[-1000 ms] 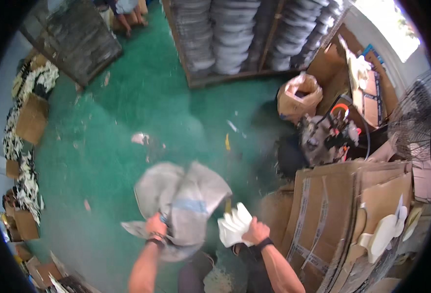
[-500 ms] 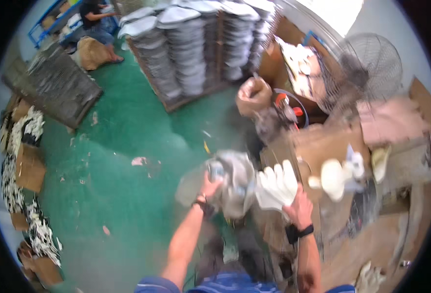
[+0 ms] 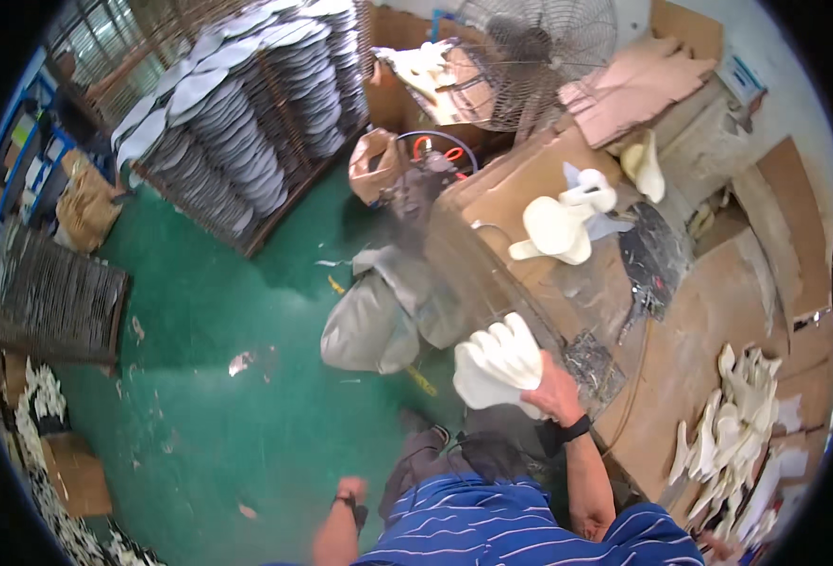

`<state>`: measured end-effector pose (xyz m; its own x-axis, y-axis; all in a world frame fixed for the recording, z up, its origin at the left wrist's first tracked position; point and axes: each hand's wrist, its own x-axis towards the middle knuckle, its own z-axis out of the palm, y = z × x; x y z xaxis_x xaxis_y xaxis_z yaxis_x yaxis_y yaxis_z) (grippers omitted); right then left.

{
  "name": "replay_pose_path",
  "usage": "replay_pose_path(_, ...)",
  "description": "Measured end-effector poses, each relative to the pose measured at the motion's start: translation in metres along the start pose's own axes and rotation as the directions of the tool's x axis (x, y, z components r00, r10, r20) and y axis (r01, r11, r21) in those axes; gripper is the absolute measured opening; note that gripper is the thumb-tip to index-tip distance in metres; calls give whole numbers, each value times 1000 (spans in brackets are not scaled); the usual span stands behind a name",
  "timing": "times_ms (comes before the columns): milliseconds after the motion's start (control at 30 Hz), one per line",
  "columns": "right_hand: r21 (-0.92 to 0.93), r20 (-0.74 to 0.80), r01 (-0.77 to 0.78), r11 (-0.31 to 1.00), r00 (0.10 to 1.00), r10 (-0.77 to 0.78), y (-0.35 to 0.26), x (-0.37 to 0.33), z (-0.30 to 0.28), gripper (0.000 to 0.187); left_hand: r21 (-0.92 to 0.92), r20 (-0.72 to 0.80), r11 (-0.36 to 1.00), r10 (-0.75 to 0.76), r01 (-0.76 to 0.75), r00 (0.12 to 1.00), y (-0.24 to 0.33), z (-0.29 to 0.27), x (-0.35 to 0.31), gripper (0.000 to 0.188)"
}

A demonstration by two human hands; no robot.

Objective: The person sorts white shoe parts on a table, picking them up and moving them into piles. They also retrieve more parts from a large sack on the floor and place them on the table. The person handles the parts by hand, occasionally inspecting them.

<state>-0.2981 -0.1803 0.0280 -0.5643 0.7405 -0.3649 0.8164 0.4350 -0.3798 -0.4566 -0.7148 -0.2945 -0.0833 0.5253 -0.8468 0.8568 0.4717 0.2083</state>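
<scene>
A stack of cream-white, rounded moulded pieces (image 3: 499, 363) is held in my right hand (image 3: 555, 391), whose fingers wrap its right edge beside the worktable. Several lobes fan out along the top of the stack. My left hand (image 3: 350, 491) hangs low near my left side, away from the stack. Motion smears its fingers, and I see nothing plainly in it. A grey plastic bag (image 3: 371, 325) lies slumped on the green floor ahead of me. On the cardboard-covered table sits a larger cream piece (image 3: 555, 229).
More cream pieces lie heaped (image 3: 733, 415) at the table's right. A wire fan (image 3: 537, 57) stands behind the table (image 3: 501, 179). Racks of stacked grey sole-shaped sheets (image 3: 237, 141) rise at the far left. A brown bag (image 3: 374, 165) stands by the table's far corner.
My left hand has left the grey bag and dropped back to my side. My right hand keeps its stack, now slightly lower and further left. The view has swung right.
</scene>
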Motion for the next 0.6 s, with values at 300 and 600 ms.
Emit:
replay_pose_path(300, 27, 84, 142, 989, 986, -144, 45, -7, 15, 77, -899, -295, 437, -579, -16, 760, 82, -56, -64, 42)
replay_pose_path(600, 3, 87, 32, 999, 996, -32, 166, -16, -10, 78, -686, 49, 665, 447, -295, 893, 350, -222, 106, 75)
